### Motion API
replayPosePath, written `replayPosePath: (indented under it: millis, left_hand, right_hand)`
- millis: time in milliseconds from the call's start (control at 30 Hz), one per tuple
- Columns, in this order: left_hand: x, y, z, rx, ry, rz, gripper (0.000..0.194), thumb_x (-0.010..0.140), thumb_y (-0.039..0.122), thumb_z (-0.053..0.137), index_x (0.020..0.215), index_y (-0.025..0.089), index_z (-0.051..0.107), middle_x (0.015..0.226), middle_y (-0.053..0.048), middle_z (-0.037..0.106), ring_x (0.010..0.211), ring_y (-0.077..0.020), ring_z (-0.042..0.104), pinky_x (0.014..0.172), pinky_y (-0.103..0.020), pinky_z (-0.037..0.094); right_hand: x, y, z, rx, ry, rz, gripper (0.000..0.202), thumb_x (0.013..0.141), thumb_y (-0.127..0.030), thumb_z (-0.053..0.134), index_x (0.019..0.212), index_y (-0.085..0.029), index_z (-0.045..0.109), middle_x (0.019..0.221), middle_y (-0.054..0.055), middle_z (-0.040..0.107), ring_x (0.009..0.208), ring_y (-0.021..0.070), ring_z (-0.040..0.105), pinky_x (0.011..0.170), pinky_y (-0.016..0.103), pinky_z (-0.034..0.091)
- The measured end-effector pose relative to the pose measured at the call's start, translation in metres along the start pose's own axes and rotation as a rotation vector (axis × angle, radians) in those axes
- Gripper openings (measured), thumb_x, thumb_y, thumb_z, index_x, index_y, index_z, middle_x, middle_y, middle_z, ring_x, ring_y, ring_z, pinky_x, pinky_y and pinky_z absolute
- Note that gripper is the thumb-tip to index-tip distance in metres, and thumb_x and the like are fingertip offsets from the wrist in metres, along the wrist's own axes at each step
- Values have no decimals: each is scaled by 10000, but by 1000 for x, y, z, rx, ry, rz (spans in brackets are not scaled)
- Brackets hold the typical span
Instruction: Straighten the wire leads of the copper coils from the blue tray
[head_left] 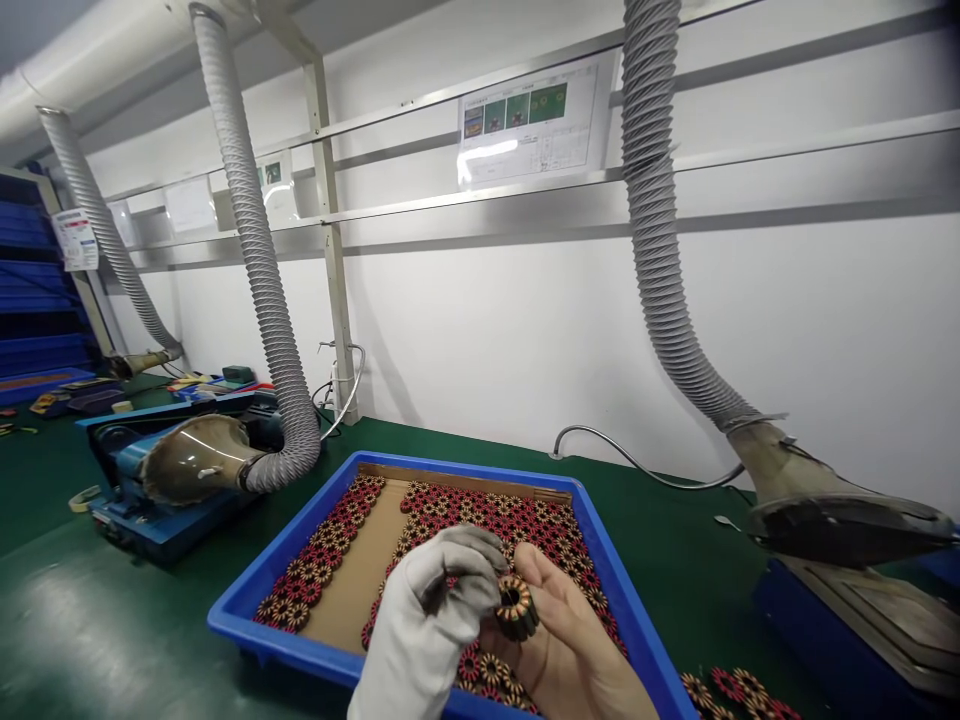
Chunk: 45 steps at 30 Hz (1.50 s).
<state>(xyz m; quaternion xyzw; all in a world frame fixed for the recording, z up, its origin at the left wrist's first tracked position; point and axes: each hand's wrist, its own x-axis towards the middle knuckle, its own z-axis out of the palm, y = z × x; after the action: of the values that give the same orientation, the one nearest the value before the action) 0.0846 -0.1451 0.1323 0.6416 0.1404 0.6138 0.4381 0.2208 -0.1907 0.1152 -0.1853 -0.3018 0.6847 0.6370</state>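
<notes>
A small ring-shaped wound stator core (517,610), with copper-coloured windings around a hollow centre and dark sides, is held up above the blue tray (285,645). My right hand (574,635), bare, grips it between the thumb and the fingers behind it. My left hand (439,610) wears a white glove with greyed fingertips. Its fingers are curled and pinch at the core's left side; their exact contact is partly hidden. Beneath both hands, the tray holds many similar stator cores (480,510) with red or copper windings, in rows on brown cardboard (358,570).
More loose stator cores (739,690) lie on the green table (90,640) right of the tray. A blue machine with a fume hood (199,460) stands on the left. Another hood (840,525) hangs low at right over a blue box (847,630). A grey cable (637,460) runs behind.
</notes>
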Motion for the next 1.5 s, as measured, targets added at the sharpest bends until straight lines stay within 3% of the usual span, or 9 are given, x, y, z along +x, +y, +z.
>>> replayPosePath:
  millis: [167, 367, 500, 700, 900, 1100, 1300, 1400, 1500]
  left_hand:
    - [0, 0, -10, -93, 242, -68, 158, 803, 141, 649, 734, 234, 757, 850, -10, 775, 842, -147, 712, 817, -158, 533]
    - [4, 3, -4, -70, -83, -257, 350, 604, -27, 687, 834, 196, 829, 935, -87, 797, 914, -240, 728, 840, -237, 557]
    - [2, -1, 8, -170, 91, -216, 174, 643, 50, 722, 588, 199, 794, 673, -64, 773, 749, -220, 723, 724, -241, 574]
    - [-2, 5, -6, -260, 340, -124, 148, 728, 155, 686, 719, 256, 793, 777, 10, 781, 804, -163, 721, 842, -216, 550]
    - [-1, 16, -12, 36, 8, -362, 260, 639, 33, 654, 783, 199, 794, 854, -56, 769, 831, -214, 711, 727, -243, 556]
    - [-3, 19, -12, 457, -51, 62, 187, 722, 68, 656, 735, 229, 750, 810, -41, 770, 970, -240, 667, 928, -329, 501]
    - [-10, 26, -32, 427, 250, 248, 293, 772, 81, 698, 862, 352, 766, 922, 62, 774, 976, -147, 676, 879, -184, 526]
    - [-14, 27, -32, 394, 259, 174, 330, 762, 81, 711, 909, 371, 770, 1021, 55, 766, 1015, -146, 681, 868, -158, 536]
    - [-16, 29, -24, 418, 25, -35, 390, 722, 120, 746, 1043, 342, 750, 1241, -32, 693, 1160, -236, 638, 888, -226, 555]
  right_hand:
    - [0, -1, -2, -61, -4, 33, 384, 723, -310, 864, 804, -215, 501, 764, 22, 714, 769, 192, 720, 733, 298, 570]
    - [2, 3, -1, -115, 33, 17, 390, 709, -329, 869, 774, -225, 499, 805, 4, 675, 732, 177, 689, 744, 313, 570]
    - [8, 10, -2, -101, -52, -28, 413, 700, -293, 867, 729, -217, 462, 718, -18, 602, 671, 149, 632, 731, 312, 561]
    - [5, 5, 1, -80, -67, 8, 405, 697, -266, 879, 737, -199, 481, 750, 13, 650, 682, 130, 625, 683, 263, 540]
    - [-1, -2, 5, -82, 102, -39, 394, 662, -276, 909, 736, -200, 530, 793, -8, 645, 715, 122, 622, 759, 281, 561]
    - [3, 1, 4, -82, 37, -93, 407, 664, -257, 896, 712, -197, 496, 756, -1, 647, 675, 120, 588, 667, 235, 522]
    - [4, -4, 3, -145, -15, -93, 400, 700, -286, 852, 709, -193, 463, 769, 9, 654, 664, 138, 624, 659, 268, 518]
    - [2, -7, 5, -221, -9, -126, 451, 677, -318, 866, 743, -207, 433, 812, -3, 660, 648, 143, 640, 632, 272, 511]
    - [-2, -9, 6, -411, 40, -171, 447, 663, -234, 867, 744, -215, 428, 837, -16, 673, 584, 91, 566, 554, 210, 458]
